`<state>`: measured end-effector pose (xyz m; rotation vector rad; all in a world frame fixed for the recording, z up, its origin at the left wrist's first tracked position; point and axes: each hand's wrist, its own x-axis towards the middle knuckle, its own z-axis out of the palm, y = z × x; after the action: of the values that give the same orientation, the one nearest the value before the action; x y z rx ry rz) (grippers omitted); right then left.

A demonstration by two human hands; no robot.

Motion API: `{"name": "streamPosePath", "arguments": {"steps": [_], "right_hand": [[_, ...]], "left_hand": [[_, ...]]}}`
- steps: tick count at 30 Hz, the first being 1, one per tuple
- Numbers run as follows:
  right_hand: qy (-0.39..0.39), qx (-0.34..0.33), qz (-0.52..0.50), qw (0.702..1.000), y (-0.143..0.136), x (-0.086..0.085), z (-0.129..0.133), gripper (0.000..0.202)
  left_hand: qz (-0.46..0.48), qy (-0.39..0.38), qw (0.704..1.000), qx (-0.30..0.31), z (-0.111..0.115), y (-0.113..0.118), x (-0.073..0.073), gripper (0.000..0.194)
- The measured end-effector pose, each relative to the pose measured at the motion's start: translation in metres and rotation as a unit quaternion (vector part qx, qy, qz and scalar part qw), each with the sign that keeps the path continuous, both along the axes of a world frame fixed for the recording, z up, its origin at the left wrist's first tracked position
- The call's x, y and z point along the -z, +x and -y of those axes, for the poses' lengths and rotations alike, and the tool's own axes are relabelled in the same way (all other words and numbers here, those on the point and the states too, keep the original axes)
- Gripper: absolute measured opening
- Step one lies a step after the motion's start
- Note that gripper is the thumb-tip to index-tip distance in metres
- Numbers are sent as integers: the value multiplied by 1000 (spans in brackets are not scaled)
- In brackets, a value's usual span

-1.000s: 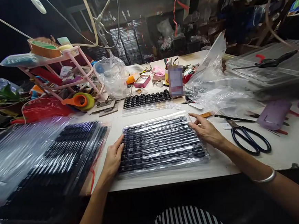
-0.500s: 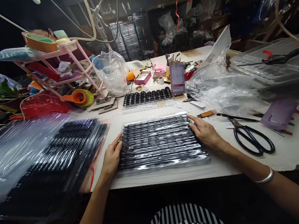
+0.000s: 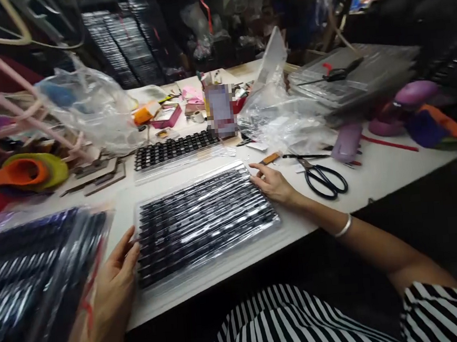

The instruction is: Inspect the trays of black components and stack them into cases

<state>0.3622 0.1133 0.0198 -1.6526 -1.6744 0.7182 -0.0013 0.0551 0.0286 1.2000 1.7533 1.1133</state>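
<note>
A clear plastic tray (image 3: pixel 204 215) filled with rows of small black parts lies on the white table, slightly askew. My left hand (image 3: pixel 116 274) is at its left edge, with thumb and fingers closed on the rim. At the upper right corner, my right hand (image 3: pixel 273 183) has its thumb and forefinger on the tray's edge. Behind it lies a second tray (image 3: pixel 175 149) of black parts. Black-handled scissors (image 3: pixel 324 179) rest to the right of my right hand, near an orange-handled cutter (image 3: pixel 271 158).
Stacked trays (image 3: pixel 34 270) of black parts fill the left, blurred. A pink rack (image 3: pixel 17 106), a plastic bag (image 3: pixel 93 113) and an orange tape dispenser or scoop (image 3: pixel 15 173) stand behind them. Crumpled clear film (image 3: pixel 280 119) and stacked clear trays (image 3: pixel 348 82) lie at right.
My view has swung to the right, so everything sits further left in the picture. Both hands stay at the tray's edges. The tray now appears slanted.
</note>
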Motion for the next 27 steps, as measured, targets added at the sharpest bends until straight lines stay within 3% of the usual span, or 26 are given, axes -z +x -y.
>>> {"name": "streamPosePath", "arguments": {"steps": [3, 8, 14, 18, 21, 24, 27], "right_hand": [[-16, 16, -2, 1000, 2, -3, 0, 41], [-39, 2, -6, 999, 4, -12, 23, 48], [-21, -2, -16, 1000, 1, -12, 39, 48], [33, 11, -101, 994, -8, -11, 43, 48], [52, 16, -189, 980, -17, -17, 44, 46], [31, 18, -267, 963, -26, -30, 42, 45], [-15, 37, -319, 947, -30, -45, 39, 47]], "left_hand": [[-1, -12, 1000, -8, -3, 1, 3, 56], [-98, 18, 995, -17, 8, -3, 7, 48], [-155, 66, 984, 64, 16, -3, 12, 52], [-100, 59, 988, 104, 12, -13, 15, 52], [-35, 52, 995, 82, 10, -25, 19, 61], [-41, 71, 996, 25, 9, -31, 25, 64], [-54, 89, 994, 14, 9, -29, 28, 58]]}}
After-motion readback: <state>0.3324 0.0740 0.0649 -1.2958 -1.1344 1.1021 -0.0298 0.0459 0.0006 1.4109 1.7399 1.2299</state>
